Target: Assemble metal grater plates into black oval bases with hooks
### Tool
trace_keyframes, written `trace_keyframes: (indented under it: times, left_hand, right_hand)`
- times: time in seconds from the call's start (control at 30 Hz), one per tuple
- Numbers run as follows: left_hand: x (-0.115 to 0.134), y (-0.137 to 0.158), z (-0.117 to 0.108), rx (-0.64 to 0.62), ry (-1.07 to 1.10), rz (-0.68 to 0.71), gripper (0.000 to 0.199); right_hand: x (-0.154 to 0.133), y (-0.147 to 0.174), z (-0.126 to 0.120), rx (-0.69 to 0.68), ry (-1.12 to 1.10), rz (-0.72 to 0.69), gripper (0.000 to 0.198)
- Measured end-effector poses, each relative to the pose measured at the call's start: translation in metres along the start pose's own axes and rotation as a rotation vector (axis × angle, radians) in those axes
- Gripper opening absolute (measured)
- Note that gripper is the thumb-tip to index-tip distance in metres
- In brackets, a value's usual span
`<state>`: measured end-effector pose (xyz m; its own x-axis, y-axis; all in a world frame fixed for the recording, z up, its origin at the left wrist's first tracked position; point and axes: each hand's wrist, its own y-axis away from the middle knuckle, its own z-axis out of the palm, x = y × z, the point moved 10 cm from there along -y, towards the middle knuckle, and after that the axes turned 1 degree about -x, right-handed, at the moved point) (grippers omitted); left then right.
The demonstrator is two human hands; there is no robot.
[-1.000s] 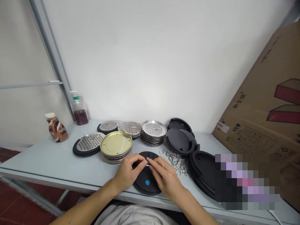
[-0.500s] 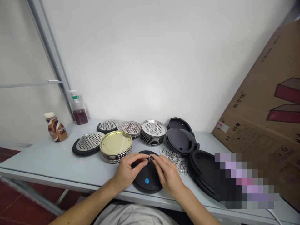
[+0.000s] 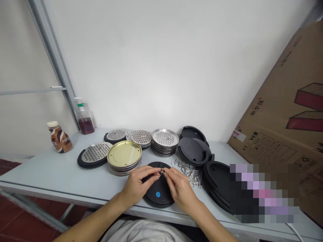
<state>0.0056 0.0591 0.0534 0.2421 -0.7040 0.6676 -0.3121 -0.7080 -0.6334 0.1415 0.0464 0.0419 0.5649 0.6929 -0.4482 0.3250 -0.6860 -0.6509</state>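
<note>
A small metal ring is pinched between the fingertips of my left hand and my right hand. Both hands are closed on it, thumbs against forefingers, just above a round black disc with a blue dot. The disc lies flat at the table's front edge, partly covered by my hands. Right of my right hand is a loose pile of metal rings and hooks. A stack of gold-coloured round metal plates stands beyond my left hand.
Perforated metal discs are stacked at the back. Discs in black holders lie left. Black round trays fill the right side, before a leaning cardboard box. Two bottles stand far left, one brown-labelled, one with dark red liquid.
My fingertips have shifted slightly around the ring, which shows at a different angle. The other things lie as before, with the whole view displaced a little.
</note>
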Motion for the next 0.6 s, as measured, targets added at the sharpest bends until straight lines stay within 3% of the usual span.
trace_keyframes:
  times: [0.6]
  left_hand:
    - [0.004, 0.0, 0.0042, -0.023, -0.011, 0.043, 0.025]
  right_hand:
    - [-0.0067, 0.0023, 0.0057, -0.058, -0.021, -0.04, 0.022]
